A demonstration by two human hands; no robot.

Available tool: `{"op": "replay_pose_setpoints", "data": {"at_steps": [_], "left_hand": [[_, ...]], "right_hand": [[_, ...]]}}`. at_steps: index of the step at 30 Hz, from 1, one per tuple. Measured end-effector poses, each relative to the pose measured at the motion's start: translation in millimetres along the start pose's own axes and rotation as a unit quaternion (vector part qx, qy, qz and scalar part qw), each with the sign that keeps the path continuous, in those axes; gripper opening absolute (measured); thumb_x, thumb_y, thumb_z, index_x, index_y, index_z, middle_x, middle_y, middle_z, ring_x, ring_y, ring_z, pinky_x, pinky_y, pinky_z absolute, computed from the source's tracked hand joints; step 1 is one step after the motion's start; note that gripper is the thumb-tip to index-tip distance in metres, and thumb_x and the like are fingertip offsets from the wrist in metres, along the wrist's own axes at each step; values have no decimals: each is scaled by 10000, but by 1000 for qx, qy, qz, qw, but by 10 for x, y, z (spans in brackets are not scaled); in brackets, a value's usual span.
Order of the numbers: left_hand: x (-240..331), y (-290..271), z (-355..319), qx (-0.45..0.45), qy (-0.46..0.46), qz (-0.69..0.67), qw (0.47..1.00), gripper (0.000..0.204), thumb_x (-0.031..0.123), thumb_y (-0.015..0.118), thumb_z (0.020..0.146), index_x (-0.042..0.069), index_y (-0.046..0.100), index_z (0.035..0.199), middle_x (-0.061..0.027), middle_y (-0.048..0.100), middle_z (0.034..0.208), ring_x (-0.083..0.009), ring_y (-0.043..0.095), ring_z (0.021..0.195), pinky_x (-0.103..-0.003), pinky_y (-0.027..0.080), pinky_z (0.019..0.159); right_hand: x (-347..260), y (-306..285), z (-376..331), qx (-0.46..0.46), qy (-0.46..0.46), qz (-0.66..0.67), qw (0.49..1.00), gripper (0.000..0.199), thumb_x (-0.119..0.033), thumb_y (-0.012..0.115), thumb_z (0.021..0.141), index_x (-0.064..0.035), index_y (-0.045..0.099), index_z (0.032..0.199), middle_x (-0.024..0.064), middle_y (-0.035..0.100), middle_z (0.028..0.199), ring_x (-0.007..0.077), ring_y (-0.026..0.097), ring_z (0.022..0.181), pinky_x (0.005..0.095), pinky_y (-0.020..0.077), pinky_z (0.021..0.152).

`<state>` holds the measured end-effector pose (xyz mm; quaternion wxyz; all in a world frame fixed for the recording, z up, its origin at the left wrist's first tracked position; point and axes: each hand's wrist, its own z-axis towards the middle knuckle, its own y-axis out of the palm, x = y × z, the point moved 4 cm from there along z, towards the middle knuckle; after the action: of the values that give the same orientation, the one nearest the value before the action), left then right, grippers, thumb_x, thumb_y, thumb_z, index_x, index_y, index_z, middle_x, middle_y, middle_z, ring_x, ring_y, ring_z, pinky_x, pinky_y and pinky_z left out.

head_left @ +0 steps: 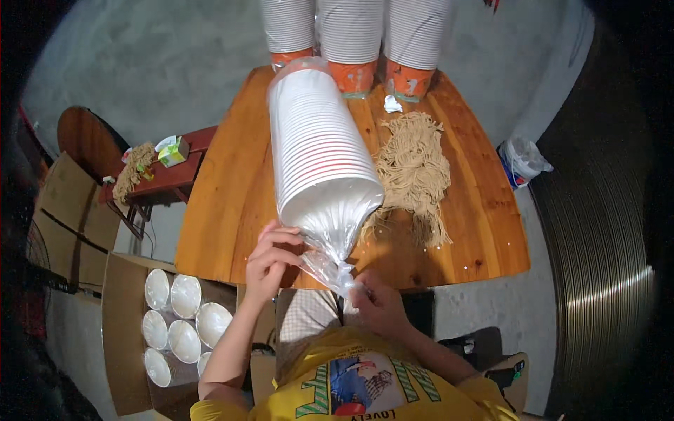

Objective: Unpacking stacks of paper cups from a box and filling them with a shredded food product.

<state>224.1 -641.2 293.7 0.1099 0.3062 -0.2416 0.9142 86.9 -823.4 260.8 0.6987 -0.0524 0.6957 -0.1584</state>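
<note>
A long stack of white paper cups [319, 133] lies on the wooden table inside a clear plastic bag [335, 235], the cups' wide mouth facing me. At the table's near edge the bag's neck is gathered and twisted into what looks like a knot. My left hand [270, 259] pinches the loose plastic left of that knot between thumb and fingers. Just right of the knot, my right hand [379, 302] is closed on the bag's twisted tail. Beside the cups on the right sits a heap of tan strings [414, 172].
Three bagged cup stacks [351, 35] with orange bases stand upright at the far table edge [484, 224], near a crumpled white scrap [392, 104]. An open cardboard box [126, 316] of bagged cups is at lower left. A bench [158, 179] holds tissues and more strings; a bucket [521, 161] stands right.
</note>
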Motion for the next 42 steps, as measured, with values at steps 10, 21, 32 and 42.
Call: {"op": "replay_pose_setpoints", "data": {"at_steps": [10,21,32,42], "left_hand": [[530,523,-305,-85,-285,19,955,117,73,612,854,14,589,952,-101,556,885,-195,570,790,-286,463,688],[822,416,-202,-65,-90,230,967,299,46,637,782,87,607,1077,-99,567,1048,-261,567,882,-356,482,737],[465,476,279,-316,141,247,905,190,146,643,748,75,492,838,-79,495,826,-242,564,727,-341,483,619],[287,227,-41,-40,-303,-83,949,154,120,564,906,42,446,968,-32,538,855,-123,554,756,-265,466,679]], "right_hand": [[84,104,-138,9,-61,-32,998,233,-217,513,906,-35,493,1049,127,585,733,223,575,599,325,466,593],[31,141,-33,-46,42,16,998,284,-184,533,882,-6,491,1098,206,594,930,317,610,862,391,475,743],[-143,-33,-178,17,-75,-246,966,291,-51,530,778,6,504,1063,211,545,964,403,556,924,472,460,795],[-274,-68,-424,-239,18,-270,932,186,-204,539,874,-116,597,1027,149,591,1024,372,576,905,435,497,720]]}}
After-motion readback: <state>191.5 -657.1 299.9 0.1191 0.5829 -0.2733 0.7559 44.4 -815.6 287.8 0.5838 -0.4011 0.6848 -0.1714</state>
